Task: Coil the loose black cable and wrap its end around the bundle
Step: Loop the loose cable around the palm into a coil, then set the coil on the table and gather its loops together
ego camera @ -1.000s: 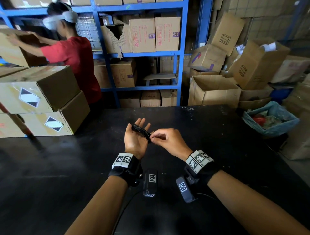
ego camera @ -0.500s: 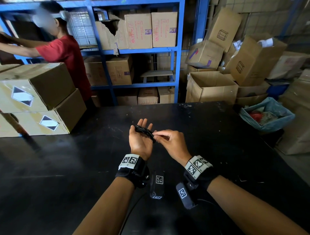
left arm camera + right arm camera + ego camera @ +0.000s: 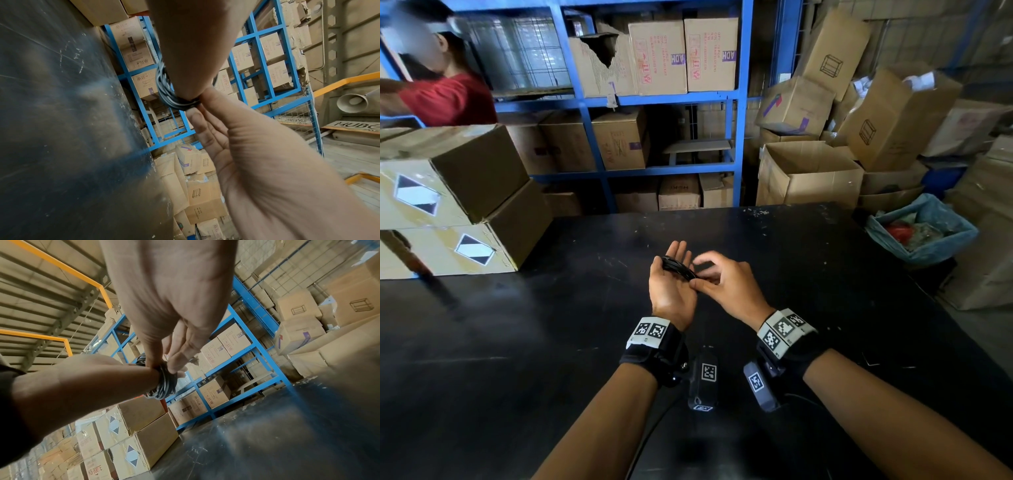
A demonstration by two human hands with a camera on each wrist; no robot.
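The black cable point(image 3: 677, 268) is wound in a tight coil around my left hand point(image 3: 669, 294), which I hold above the black table point(image 3: 517, 342) with its fingers straight and pointing away. My right hand point(image 3: 698, 281) pinches the coil at the thumb side of the left hand, and its other fingers are spread and blurred above it. The left wrist view shows the coil point(image 3: 164, 91) ringing the left hand point(image 3: 195, 61), with the right fingertips point(image 3: 196, 116) on its wrapped strands. In the right wrist view the cable point(image 3: 166, 384) circles my left hand point(image 3: 92, 382). No loose tail shows.
Two stacked cardboard boxes point(image 3: 448, 205) sit on the table's far left. Behind the table are blue shelves point(image 3: 739, 102) full of cartons and a person in a red shirt point(image 3: 448, 99). Open boxes and a blue-lined bin point(image 3: 921, 233) stand to the right.
My right hand's fingers have lifted and spread over the coil while its pinch stays on the cable. The left hand has kept its flat pose. The person in red has moved left.
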